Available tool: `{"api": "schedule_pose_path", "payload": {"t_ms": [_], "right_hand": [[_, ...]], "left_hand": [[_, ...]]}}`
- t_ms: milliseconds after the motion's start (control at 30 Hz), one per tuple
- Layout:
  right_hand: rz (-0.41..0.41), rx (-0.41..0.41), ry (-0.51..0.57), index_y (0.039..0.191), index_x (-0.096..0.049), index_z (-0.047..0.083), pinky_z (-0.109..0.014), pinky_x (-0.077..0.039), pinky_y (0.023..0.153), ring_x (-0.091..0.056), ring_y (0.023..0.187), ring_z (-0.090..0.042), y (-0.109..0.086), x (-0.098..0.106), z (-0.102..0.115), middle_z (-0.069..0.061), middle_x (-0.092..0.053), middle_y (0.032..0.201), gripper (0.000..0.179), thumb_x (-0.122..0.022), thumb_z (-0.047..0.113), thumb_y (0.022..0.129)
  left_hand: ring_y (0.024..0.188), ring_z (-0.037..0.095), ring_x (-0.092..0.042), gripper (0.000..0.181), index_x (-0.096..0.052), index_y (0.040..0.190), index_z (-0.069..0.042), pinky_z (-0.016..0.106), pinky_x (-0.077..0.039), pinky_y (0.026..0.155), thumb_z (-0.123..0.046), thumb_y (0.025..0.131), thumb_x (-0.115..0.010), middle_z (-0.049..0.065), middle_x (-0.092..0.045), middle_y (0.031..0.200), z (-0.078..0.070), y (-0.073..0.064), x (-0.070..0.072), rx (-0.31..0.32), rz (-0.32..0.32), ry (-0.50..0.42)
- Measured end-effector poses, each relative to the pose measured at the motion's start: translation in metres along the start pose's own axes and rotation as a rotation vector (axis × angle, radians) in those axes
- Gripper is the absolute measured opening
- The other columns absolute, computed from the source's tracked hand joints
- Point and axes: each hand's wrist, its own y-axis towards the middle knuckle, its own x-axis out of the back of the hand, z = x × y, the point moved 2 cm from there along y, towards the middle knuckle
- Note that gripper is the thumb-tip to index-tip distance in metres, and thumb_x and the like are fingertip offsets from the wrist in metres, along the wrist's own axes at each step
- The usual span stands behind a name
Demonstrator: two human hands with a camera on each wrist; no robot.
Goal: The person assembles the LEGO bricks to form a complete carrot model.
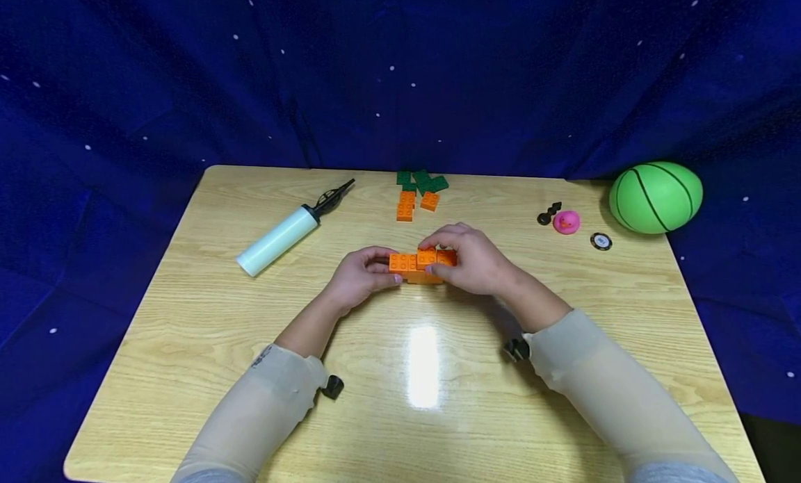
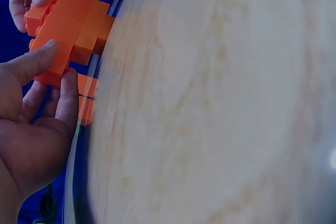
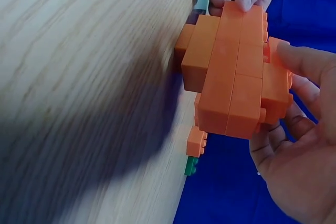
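Note:
A stepped build of orange toy bricks (image 1: 408, 263) stands between the two hands near the middle of the table. My left hand (image 1: 361, 279) holds its left end, thumb on the near side; in the left wrist view the fingers of the left hand (image 2: 39, 124) curl about the end of the build (image 2: 65, 30). On top sits an orange brick (image 1: 427, 256), which my right hand (image 1: 472, 260) pinches between thumb and fingers. The right wrist view shows the right thumb against that upper brick (image 3: 275, 85) and the narrower layers beneath the build (image 3: 236, 61).
Loose orange bricks (image 1: 405, 206) and green bricks (image 1: 425, 181) lie beyond the build. A hand pump (image 1: 278, 241) lies to the left. At the right are a green ball (image 1: 656, 198), a pink rubber duck (image 1: 566, 222), a small black object (image 1: 548, 214) and a poker chip (image 1: 601, 241).

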Motion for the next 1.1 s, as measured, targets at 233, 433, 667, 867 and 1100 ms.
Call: {"api": "schedule_pose_path", "payload": {"t_ms": [233, 433, 667, 867, 1100], "right_hand": [[-0.008, -0.003, 0.012, 0.122, -0.072, 0.015, -0.045, -0.050, 0.100, -0.060, 0.113, -0.023, -0.002, -0.003, 0.000, -0.002, -0.068, 0.123, 0.032, -0.080, 0.017, 0.090], [-0.008, -0.007, 0.002, 0.124, -0.072, 0.017, -0.046, -0.049, 0.101, -0.059, 0.114, -0.024, -0.003, -0.004, -0.002, -0.002, -0.069, 0.124, 0.032, -0.079, 0.023, 0.093], [-0.054, -0.011, 0.009, 0.123, -0.073, 0.017, -0.047, -0.048, 0.103, -0.060, 0.116, -0.024, -0.005, -0.006, -0.003, -0.001, -0.071, 0.122, 0.030, -0.080, 0.023, 0.093], [-0.087, -0.024, 0.000, 0.122, -0.073, 0.019, -0.048, -0.047, 0.104, -0.058, 0.115, -0.024, -0.007, -0.010, -0.003, 0.000, -0.070, 0.120, 0.030, -0.080, 0.023, 0.093], [-0.093, -0.036, -0.006, 0.120, -0.073, 0.018, -0.049, -0.045, 0.106, -0.058, 0.116, -0.024, -0.007, -0.012, -0.001, 0.001, -0.071, 0.120, 0.029, -0.081, 0.020, 0.092]], "left_hand": [[0.107, 0.025, -0.069, 0.050, -0.062, 0.133, -0.002, 0.032, -0.060, 0.088, 0.000, 0.088, -0.082, 0.015, -0.067, 0.127, 0.000, -0.001, 0.001, -0.002, -0.001, 0.002], [0.107, 0.025, -0.069, 0.049, -0.062, 0.133, -0.003, 0.032, -0.060, 0.088, -0.001, 0.087, -0.082, 0.015, -0.068, 0.125, 0.001, 0.000, 0.001, 0.003, 0.002, 0.001], [0.104, 0.025, -0.071, 0.051, -0.063, 0.133, -0.005, 0.034, -0.060, 0.087, -0.002, 0.087, -0.083, 0.015, -0.072, 0.118, 0.002, 0.001, 0.001, -0.004, 0.007, 0.014], [0.103, 0.024, -0.072, 0.049, -0.063, 0.132, -0.004, 0.035, -0.060, 0.088, -0.002, 0.087, -0.083, 0.015, -0.073, 0.116, 0.001, 0.001, 0.001, -0.003, 0.005, 0.019], [0.103, 0.024, -0.071, 0.047, -0.065, 0.129, -0.003, 0.034, -0.061, 0.087, -0.001, 0.086, -0.083, 0.015, -0.072, 0.117, 0.000, 0.001, 0.001, -0.011, -0.006, 0.025]]}}
